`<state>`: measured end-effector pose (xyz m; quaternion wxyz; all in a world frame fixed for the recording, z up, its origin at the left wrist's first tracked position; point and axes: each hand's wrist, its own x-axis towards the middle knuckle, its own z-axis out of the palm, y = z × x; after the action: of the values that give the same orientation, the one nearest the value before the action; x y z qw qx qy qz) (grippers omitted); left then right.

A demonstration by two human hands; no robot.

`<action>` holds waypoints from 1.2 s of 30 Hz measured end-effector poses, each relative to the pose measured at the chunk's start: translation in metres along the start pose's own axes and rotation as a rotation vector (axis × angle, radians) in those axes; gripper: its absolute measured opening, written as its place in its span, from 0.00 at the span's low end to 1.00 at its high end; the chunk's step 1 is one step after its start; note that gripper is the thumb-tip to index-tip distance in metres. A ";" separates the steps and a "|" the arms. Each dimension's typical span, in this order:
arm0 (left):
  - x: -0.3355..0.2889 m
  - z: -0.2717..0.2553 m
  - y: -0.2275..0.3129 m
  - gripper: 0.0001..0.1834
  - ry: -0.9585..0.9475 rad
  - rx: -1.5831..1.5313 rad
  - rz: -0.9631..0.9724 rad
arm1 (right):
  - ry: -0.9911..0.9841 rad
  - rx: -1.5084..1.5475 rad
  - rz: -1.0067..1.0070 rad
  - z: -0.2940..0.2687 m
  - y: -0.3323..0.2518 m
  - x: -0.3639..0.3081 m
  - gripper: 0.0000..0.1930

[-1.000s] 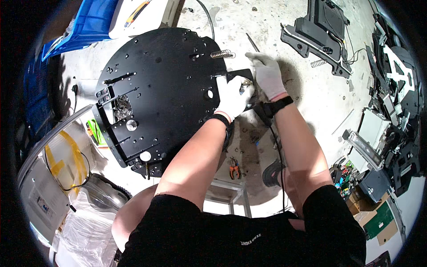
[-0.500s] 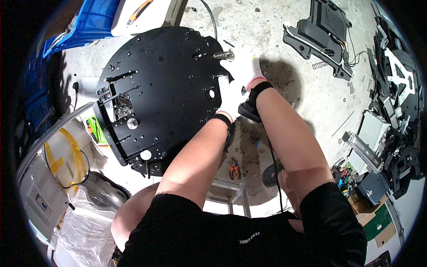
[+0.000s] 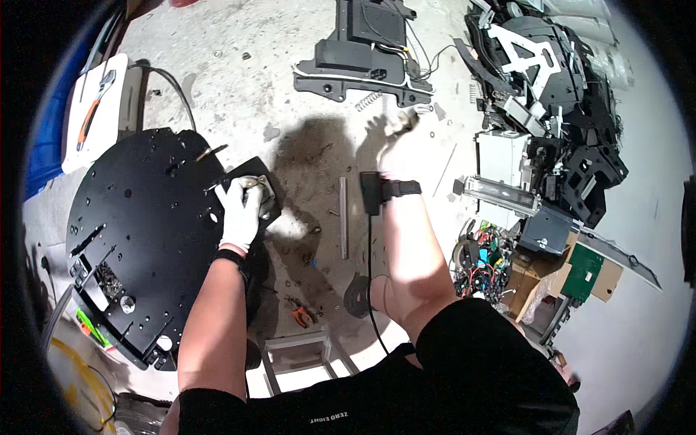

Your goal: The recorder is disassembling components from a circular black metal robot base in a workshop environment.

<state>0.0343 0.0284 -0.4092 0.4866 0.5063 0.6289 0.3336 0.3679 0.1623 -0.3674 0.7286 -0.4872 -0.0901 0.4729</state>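
Observation:
The large round black plate (image 3: 156, 196) lies at my left, with holes and small fittings over its face. At its right edge my left hand (image 3: 245, 209), in a white glove, is closed with fingers curled; what it holds is hidden. A dark flat piece (image 3: 255, 172) juts out around that hand. My right hand (image 3: 400, 154), gloved too, reaches out over the floor at the right. Glare and blur hide its fingers. Just beyond it are a coil spring (image 3: 369, 101) and a black mechanical assembly (image 3: 355, 61) with cables.
A metal bar (image 3: 344, 217) lies on the floor between my arms. Orange-handled pliers (image 3: 301, 313) lie near a grey metal frame (image 3: 297, 341). At right are piled black parts (image 3: 544, 72), tangled wires (image 3: 482, 261) and a green circuit board (image 3: 582, 272). An orange-handled wrench (image 3: 90, 122) sits at far left.
My view has swung right. My right hand has left the round plate's edge and moved away over the floor toward the black assembly. My left hand stays at the plate's edge.

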 end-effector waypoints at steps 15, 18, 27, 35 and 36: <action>-0.024 -0.021 -0.027 0.13 0.025 -0.210 -0.208 | -0.150 -1.103 0.248 -0.027 0.070 -0.147 0.22; -0.012 -0.017 -0.024 0.14 0.014 -0.059 -0.051 | -0.278 -1.424 0.063 -0.025 0.055 -0.138 0.26; 0.008 -0.021 -0.047 0.14 -0.237 -0.114 0.005 | -0.615 -1.519 0.294 -0.037 0.065 -0.210 0.22; 0.024 -0.047 0.020 0.16 -0.499 -0.507 -0.353 | -0.827 -1.421 0.147 -0.041 0.088 -0.293 0.14; 0.022 -0.048 0.023 0.17 -0.459 -0.428 -0.285 | -0.803 -1.475 0.294 -0.047 0.090 -0.285 0.15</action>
<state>-0.0042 0.0588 -0.3801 0.7523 0.3616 0.4831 0.2643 0.1889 -0.0817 -0.3689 0.0686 -0.6391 -0.5625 0.5200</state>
